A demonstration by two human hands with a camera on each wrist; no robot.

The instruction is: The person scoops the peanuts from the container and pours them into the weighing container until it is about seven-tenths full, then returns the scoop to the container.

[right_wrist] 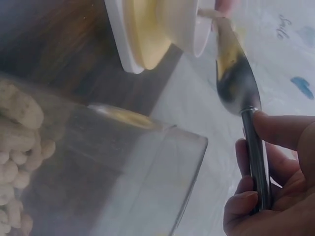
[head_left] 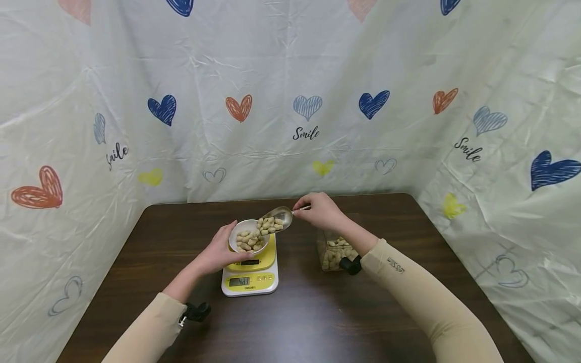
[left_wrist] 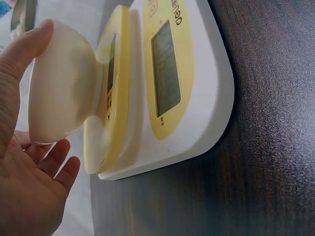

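Note:
A white bowl (head_left: 232, 237) of unshelled peanuts (head_left: 247, 242) stands on a yellow and white kitchen scale (head_left: 249, 283). My left hand (head_left: 220, 249) holds the bowl's side, thumb at the near side and fingers behind it. In the left wrist view that hand (left_wrist: 29, 162) wraps the bowl (left_wrist: 64, 83) above the scale. My right hand (head_left: 321, 212) grips the handle of a metal scoop (head_left: 286, 216), which carries several peanuts and tips over the bowl's right rim. The right wrist view shows the scoop's handle (right_wrist: 257, 162) between thumb and curled fingers.
Right of the scale, partly behind my right forearm, stands a clear box (head_left: 323, 247) with more peanuts (head_left: 333, 258). All of it rests on a dark wooden table (head_left: 290, 327). A white curtain (head_left: 272, 166) printed with hearts hangs behind the table.

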